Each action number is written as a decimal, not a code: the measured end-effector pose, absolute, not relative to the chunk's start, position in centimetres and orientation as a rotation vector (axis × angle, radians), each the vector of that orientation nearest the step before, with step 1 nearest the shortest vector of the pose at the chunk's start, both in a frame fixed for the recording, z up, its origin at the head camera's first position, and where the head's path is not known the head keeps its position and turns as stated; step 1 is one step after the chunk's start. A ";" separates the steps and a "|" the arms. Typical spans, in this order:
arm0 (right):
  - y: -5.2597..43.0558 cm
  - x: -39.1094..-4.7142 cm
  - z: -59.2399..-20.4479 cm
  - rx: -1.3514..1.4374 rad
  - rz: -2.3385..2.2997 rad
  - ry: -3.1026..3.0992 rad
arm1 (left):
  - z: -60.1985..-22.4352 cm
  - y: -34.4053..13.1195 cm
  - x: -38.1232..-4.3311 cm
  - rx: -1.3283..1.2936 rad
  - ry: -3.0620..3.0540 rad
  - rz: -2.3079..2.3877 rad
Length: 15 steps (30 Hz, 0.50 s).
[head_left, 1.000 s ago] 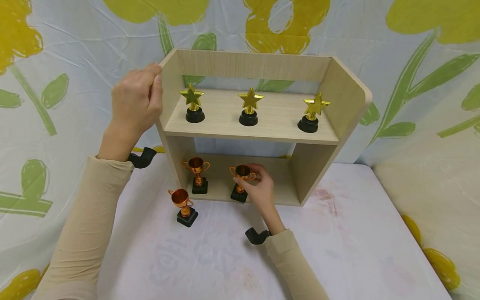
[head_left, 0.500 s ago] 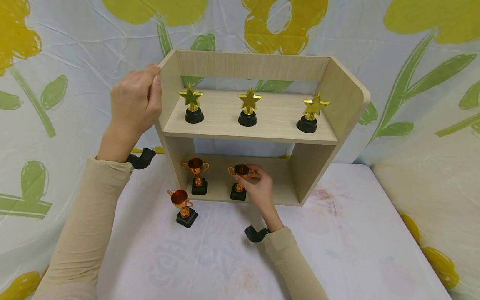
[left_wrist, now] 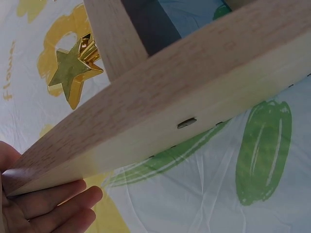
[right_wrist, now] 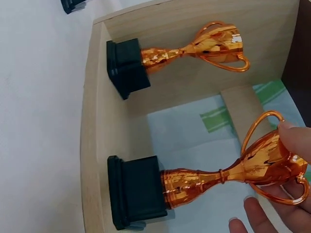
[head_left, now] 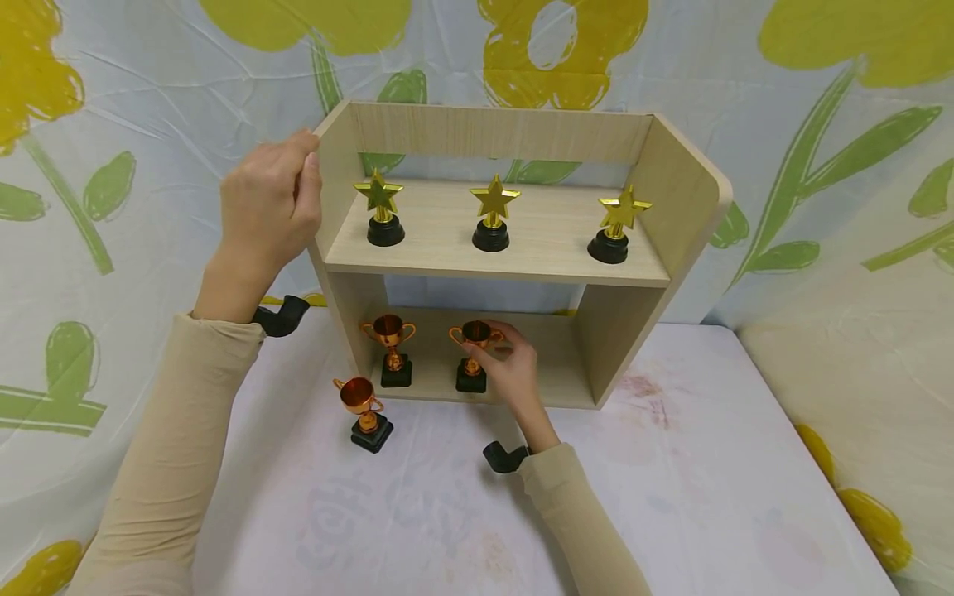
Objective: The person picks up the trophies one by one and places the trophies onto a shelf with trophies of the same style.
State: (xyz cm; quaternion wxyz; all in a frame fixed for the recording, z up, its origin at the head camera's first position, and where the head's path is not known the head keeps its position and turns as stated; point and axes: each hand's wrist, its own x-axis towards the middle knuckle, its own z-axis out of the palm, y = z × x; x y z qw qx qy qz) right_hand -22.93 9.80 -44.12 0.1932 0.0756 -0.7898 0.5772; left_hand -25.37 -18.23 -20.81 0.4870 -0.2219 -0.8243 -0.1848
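My left hand [head_left: 272,194] grips the left side panel [left_wrist: 126,121] of a small wooden shelf [head_left: 499,277], its thumb and fingers on opposite faces in the left wrist view. On the lower level, my right hand [head_left: 517,364] pinches an orange-bronze trophy cup [head_left: 472,334] by its bowl. This cup stands upright, its black square base [right_wrist: 138,191] close over the lower board near the front edge. To its left, a matching trophy cup [head_left: 389,331] stands by the side panel. A third trophy cup [head_left: 360,396] is on the white table, in front of the shelf's left corner.
Three gold star trophies [head_left: 492,199] with round black bases stand in a row on the upper level. Behind the shelf hangs a flower-patterned cloth [head_left: 835,165]. The white tabletop [head_left: 715,480] stretches in front and to the right.
My right hand has shifted slightly back and left with the trophy cup, which has gone from a slight tilt to upright and sits farther in from the front edge. My left hand stays put.
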 end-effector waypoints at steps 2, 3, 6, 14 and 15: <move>9.8 -23.0 -44.0 0.215 1.621 -2.214 | -20.8 -18.2 -25.3 -0.537 -2.005 -0.452; 9.8 -23.0 -44.0 0.215 1.622 -2.215 | -20.8 -18.2 -25.3 -0.535 -2.004 -0.455; 9.8 -23.0 -43.8 0.217 1.618 -2.223 | -20.7 -18.2 -25.2 -0.528 -2.007 -0.458; 9.8 -22.9 -43.7 0.202 1.589 -2.243 | -20.8 -18.1 -25.2 -0.528 -2.008 -0.471; 9.8 -22.9 -43.6 0.202 1.590 -2.242 | -20.8 -18.1 -25.2 -0.529 -2.008 -0.471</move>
